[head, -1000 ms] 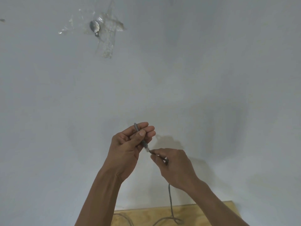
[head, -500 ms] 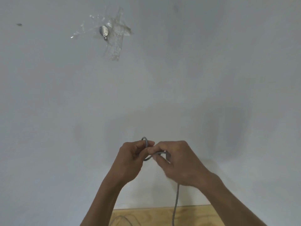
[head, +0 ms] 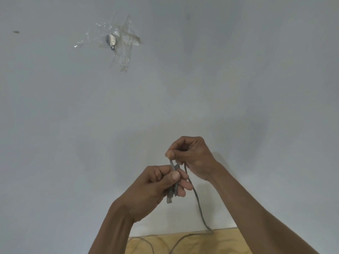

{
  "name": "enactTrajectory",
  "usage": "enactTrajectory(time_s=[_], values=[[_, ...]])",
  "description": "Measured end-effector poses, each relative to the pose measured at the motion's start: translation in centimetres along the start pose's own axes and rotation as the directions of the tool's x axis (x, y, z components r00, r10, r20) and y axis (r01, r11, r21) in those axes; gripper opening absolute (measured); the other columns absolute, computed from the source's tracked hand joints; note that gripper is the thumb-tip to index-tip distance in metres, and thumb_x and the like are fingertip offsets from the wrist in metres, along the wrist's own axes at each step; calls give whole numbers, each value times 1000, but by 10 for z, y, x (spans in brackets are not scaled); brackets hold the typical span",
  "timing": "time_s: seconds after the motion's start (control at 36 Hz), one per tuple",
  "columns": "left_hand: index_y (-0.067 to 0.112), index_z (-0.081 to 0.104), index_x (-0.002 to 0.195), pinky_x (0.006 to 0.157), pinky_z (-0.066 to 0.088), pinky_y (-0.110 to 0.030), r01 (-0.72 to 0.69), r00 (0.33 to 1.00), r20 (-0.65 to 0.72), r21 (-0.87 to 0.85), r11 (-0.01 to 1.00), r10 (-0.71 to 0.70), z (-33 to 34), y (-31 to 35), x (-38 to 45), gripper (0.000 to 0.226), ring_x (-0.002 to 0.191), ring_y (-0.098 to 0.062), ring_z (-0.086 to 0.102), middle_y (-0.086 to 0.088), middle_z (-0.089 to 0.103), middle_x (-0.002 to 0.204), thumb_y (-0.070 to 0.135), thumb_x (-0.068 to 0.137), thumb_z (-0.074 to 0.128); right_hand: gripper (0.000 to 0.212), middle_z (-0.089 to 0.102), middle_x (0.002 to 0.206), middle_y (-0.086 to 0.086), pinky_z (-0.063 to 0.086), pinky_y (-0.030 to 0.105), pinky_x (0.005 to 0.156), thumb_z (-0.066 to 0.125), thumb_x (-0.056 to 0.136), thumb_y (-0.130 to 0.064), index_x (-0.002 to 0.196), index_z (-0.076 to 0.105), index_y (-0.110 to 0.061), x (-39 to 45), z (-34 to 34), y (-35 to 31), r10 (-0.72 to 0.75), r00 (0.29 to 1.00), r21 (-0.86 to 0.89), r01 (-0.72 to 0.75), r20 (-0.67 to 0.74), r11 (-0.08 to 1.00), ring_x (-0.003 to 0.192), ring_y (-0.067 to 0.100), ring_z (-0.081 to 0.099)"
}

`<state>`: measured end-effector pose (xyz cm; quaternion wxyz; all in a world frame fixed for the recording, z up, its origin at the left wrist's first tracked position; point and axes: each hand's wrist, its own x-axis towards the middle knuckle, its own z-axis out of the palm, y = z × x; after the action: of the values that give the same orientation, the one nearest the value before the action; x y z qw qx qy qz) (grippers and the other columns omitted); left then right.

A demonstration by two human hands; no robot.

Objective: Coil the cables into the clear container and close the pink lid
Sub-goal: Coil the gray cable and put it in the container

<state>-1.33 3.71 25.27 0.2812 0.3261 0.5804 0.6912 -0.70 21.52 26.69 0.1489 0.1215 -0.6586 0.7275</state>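
A thin grey cable (head: 199,204) hangs from my raised hands down to the wooden table (head: 222,239) at the bottom edge. My left hand (head: 156,187) pinches a small folded bundle of the cable between thumb and fingers, and a clear plug end sticks out below the fingers. My right hand (head: 192,156), just above and to the right, pinches the cable's upper loop with curled fingers. The clear container and the pink lid are out of view.
A pale grey wall fills most of the view. A small metal fitting under clear tape (head: 117,43) sticks to the wall at the upper left. More grey cable (head: 146,244) trails over the wooden table at the bottom.
My right hand has risen above the left and drawn the cable up into another loop. My left hand has turned, so the plug end now points down.
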Motion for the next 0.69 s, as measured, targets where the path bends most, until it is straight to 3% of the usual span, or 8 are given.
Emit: enactTrajectory(time_s=[0.11,0.19,0.25,0.36,0.47,0.56,0.64,0.69], values=[[-2,71,105,74,54,-29,-85,996,-13,-102,991,84,9,2,5,28,84,-26,70,-22,73,97,21,91,63,6,63,62,9,49,22,41,72,85,-7,78,73,-7,-13,9,20,198,980,195,-190,-21,962,43,18,56],[-6,68,110,78,57,-29,-141,987,-95,-176,974,126,14,5,11,28,92,-30,73,-25,73,103,14,93,60,30,54,57,4,43,17,42,46,96,2,81,70,-6,-24,16,33,299,952,274,-271,-68,923,45,11,50],[-7,64,113,78,60,-30,-165,978,-158,-181,969,137,15,10,14,32,96,-29,74,-25,73,107,13,89,58,24,56,66,10,43,23,50,47,95,-2,82,67,-2,-32,23,38,218,970,53,-213,-109,976,57,18,51],[-2,65,112,84,60,-32,-233,939,-294,-157,960,180,8,15,22,28,107,-30,72,-19,75,110,11,90,56,32,65,61,-7,37,18,48,54,102,-17,74,69,-15,-51,36,33,206,977,-222,-214,-59,951,47,11,45],[1,67,110,100,52,-45,-235,886,-370,160,959,279,-5,17,29,19,102,-28,73,-10,77,103,5,101,51,16,72,69,-6,43,19,55,64,96,-30,100,77,-22,-59,45,35,151,985,-360,-170,-80,917,52,15,54],[4,67,107,93,51,-47,-181,890,-340,348,920,304,-12,16,27,17,96,-25,74,-6,77,98,6,102,51,16,69,68,-14,42,11,59,69,93,-27,104,78,-21,-62,42,29,41,995,-533,-85,-94,842,57,6,61],[1,68,97,77,56,-31,-155,900,-291,483,862,325,-15,9,26,18,88,-17,73,-2,74,93,5,102,51,16,68,76,-18,41,6,60,66,93,-19,103,78,-19,-60,39,12,-33,999,-636,2,-37,772,59,-3,60],[-3,66,89,72,56,-28,-143,911,-269,505,851,312,-14,4,27,22,88,-14,71,-1,71,91,5,102,50,17,70,79,-18,48,11,63,64,91,-22,100,77,-26,-57,35,3,-53,998,-693,54,22,719,63,1,64]])
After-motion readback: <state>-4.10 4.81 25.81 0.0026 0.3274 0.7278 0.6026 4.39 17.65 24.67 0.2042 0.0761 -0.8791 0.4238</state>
